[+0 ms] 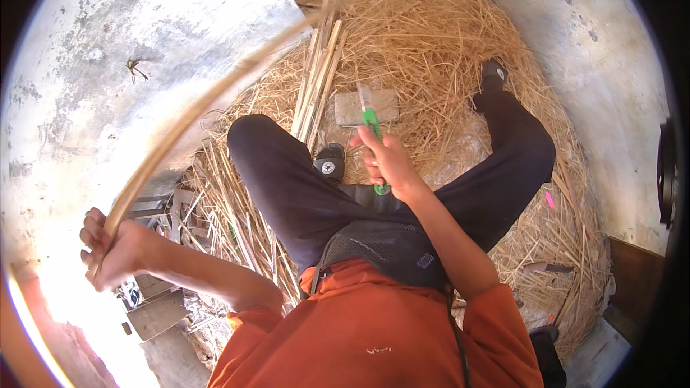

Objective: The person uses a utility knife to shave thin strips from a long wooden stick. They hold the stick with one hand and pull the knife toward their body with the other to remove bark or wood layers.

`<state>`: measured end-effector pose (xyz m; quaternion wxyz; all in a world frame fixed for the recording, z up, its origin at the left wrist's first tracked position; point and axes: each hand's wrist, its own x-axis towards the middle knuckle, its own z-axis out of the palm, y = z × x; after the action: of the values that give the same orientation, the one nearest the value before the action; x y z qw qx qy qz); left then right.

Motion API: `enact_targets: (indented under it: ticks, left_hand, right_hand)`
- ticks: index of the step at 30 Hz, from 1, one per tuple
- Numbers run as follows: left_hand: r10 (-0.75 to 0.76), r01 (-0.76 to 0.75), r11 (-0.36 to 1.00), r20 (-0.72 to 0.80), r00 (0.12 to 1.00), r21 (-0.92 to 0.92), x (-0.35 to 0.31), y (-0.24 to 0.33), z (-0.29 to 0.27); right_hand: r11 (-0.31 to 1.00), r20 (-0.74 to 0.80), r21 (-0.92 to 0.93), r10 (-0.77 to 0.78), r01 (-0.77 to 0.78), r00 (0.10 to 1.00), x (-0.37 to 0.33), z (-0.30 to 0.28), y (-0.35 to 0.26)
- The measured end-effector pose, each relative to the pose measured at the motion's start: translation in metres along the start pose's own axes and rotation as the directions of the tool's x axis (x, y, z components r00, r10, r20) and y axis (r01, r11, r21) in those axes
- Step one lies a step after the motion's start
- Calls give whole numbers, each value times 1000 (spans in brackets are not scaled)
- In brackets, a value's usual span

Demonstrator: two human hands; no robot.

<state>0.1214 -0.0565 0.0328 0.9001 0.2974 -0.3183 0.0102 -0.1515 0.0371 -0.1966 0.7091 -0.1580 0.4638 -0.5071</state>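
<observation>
My left hand [122,248], out at the far left, is closed round the lower end of a long, pale wooden strip, perhaps bamboo [172,140]. The strip slants up and right across the white wall, and its far end is blurred over the straw-coloured shavings. Between my knees, my right hand [397,167] grips a green utility knife [371,122]. Its blade is out and points away from me, towards a flat grey block [346,111] on the floor. The knife and the strip are well apart.
Long split strips [316,82] lie left of the block, and more strips [241,205] are heaped beside my left leg. Thin shavings [410,21] cover the floor ahead. White walls [72,93] enclose both sides. On the right lie a small pink thing [549,200] and a blade-like tool [552,268].
</observation>
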Motion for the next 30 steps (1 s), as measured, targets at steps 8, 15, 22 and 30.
enact_targets:
  ticks: [8, 15, 22, 30]
  left_hand:
    - [-246, 311, 950, -594, 765, 7, 147, -149, -246]
    - [-250, 187, 637, -30, 968, 748, 127, -99, -218]
    - [-869, -214, 299, 358, 342, 930, -36, -211, -233]
    - [-997, -793, 16, -54, -61, 609, -167, -253, -361]
  right_hand:
    - [995, -342, -102, -45, 11, 939, -15, -65, -3]
    - [993, -485, -99, -101, 60, 869, -8, -81, -3]
    - [984, -538, -176, -77, -22, 839, 1, -77, 1]
    - [986, -546, -151, -27, -67, 837, 11, -83, 10]
